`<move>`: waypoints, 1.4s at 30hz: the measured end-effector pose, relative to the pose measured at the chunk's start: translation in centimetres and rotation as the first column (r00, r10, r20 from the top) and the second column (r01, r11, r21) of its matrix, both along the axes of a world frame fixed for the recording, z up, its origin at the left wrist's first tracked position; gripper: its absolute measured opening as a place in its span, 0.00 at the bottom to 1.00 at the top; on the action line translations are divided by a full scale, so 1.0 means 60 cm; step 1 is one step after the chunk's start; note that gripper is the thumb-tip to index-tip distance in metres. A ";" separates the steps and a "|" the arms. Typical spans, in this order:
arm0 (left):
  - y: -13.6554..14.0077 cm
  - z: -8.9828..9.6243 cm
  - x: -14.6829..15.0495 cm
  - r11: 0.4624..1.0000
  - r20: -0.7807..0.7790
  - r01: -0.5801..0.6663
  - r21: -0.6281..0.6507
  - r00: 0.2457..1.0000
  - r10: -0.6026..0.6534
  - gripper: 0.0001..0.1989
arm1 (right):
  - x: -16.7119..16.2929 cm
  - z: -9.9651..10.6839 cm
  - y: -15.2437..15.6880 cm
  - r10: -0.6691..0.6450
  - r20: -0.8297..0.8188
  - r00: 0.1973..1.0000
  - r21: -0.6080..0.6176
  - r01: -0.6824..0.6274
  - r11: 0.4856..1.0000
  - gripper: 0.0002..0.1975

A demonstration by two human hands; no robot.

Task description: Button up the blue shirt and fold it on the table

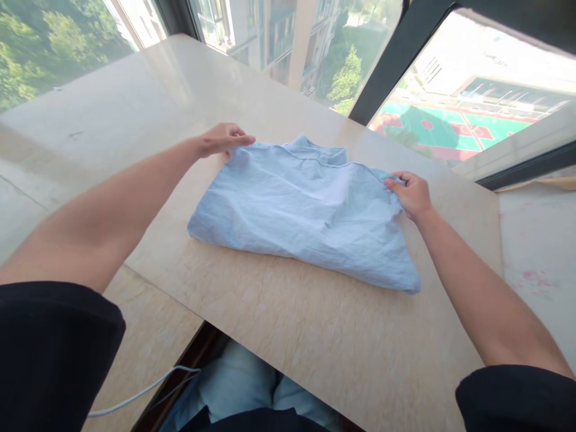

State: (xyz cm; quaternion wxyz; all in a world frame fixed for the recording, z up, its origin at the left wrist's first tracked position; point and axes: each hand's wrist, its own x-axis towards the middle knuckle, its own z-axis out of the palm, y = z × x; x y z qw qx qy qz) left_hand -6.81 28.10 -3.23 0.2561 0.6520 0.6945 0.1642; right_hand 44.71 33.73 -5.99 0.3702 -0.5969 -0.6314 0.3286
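A light blue shirt (306, 210) lies folded into a wide flat bundle on the stone-look ledge, its collar (321, 151) at the far edge. My left hand (227, 139) pinches the shirt's far left corner between thumb and fingers. At the far right corner, my right hand (410, 191) grips the cloth, thumb on top. The fold along the near side runs slightly slanted, lower toward the right. Some fingertips of both hands are hidden by the hands themselves or the fabric.
The beige marble-like ledge (279, 312) meets window panes with dark frames (396, 66) behind. A white cable (148, 391) hangs near the ledge's front edge at lower left. A pale wall with a faint floral pattern (535, 279) stands at the right.
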 end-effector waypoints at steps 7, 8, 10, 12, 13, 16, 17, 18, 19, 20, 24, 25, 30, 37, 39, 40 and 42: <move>-0.026 0.058 -0.042 0.993 0.212 0.047 -0.105 0.977 -0.024 0.31 | 0.007 0.039 -0.025 0.018 -0.186 0.982 0.134 0.008 0.991 0.16; -0.030 0.067 -0.041 0.999 0.287 0.033 -0.035 0.958 -0.021 0.32 | 0.013 0.042 -0.024 0.027 -0.247 0.969 0.192 0.021 0.981 0.16; -0.029 0.076 -0.033 0.994 0.405 -0.042 0.102 0.914 -0.002 0.32 | 0.022 0.041 -0.014 0.011 -0.349 0.937 0.261 0.086 0.961 0.15; -0.019 0.068 -0.017 0.984 0.437 -0.114 0.140 0.898 0.042 0.33 | 0.025 0.028 -0.001 -0.075 -0.299 0.951 0.195 0.138 0.971 0.12; -0.011 0.058 -0.006 0.984 0.409 -0.136 0.114 0.909 0.079 0.34 | 0.024 0.019 0.006 -0.123 -0.197 0.973 0.136 0.151 0.979 0.10; 0.013 0.021 0.029 0.979 0.193 -0.205 -0.002 0.960 0.202 0.37 | 0.013 -0.005 0.020 -0.159 0.182 0.970 0.061 0.150 0.987 0.06; 0.019 0.011 0.039 0.971 0.114 -0.240 -0.004 0.964 0.238 0.37 | 0.009 -0.010 0.023 -0.151 0.258 0.954 0.076 0.136 0.988 0.05; 0.025 0.003 0.046 0.965 0.052 -0.264 0.009 0.963 0.263 0.35 | 0.006 -0.012 0.026 -0.140 0.304 0.942 0.088 0.119 0.989 0.04; 0.029 -0.002 0.050 0.961 0.013 -0.275 0.020 0.961 0.275 0.34 | 0.005 -0.013 0.028 -0.132 0.328 0.935 0.093 0.107 0.990 0.04; 0.032 -0.004 0.052 0.961 -0.004 -0.277 0.017 0.961 0.277 0.32 | 0.005 -0.012 0.030 -0.127 0.343 0.931 0.094 0.100 0.990 0.05; 0.040 0.001 0.041 0.956 -0.052 -0.292 -0.018 0.955 0.291 0.28 | 0.009 0.001 0.031 -0.135 0.372 0.918 0.188 0.067 0.980 0.09; 0.039 0.003 0.041 0.955 -0.085 -0.295 0.035 0.951 0.297 0.28 | 0.007 0.006 0.028 -0.142 0.382 0.913 0.242 0.049 0.969 0.11; 0.011 0.009 0.108 0.956 -0.240 -0.034 0.291 0.965 0.107 0.34 | -0.059 0.038 -0.011 -0.108 0.586 0.803 0.416 -0.184 0.891 0.23; -0.012 -0.030 0.264 0.863 -0.263 0.448 0.233 0.884 -0.388 0.38 | -0.224 0.020 -0.067 0.310 0.761 0.570 0.145 -0.615 0.775 0.34; -0.008 -0.050 0.272 0.867 -0.283 0.455 0.202 0.875 -0.393 0.39 | -0.231 -0.001 -0.067 0.385 0.760 0.524 0.072 -0.656 0.751 0.35; -0.006 -0.059 0.270 0.876 -0.293 0.443 0.190 0.877 -0.380 0.39 | -0.225 -0.011 -0.065 0.403 0.756 0.516 0.047 -0.656 0.753 0.36; -0.003 -0.068 0.258 0.898 -0.313 0.402 0.179 0.888 -0.335 0.40 | -0.199 -0.026 -0.056 0.407 0.744 0.530 0.021 -0.627 0.778 0.37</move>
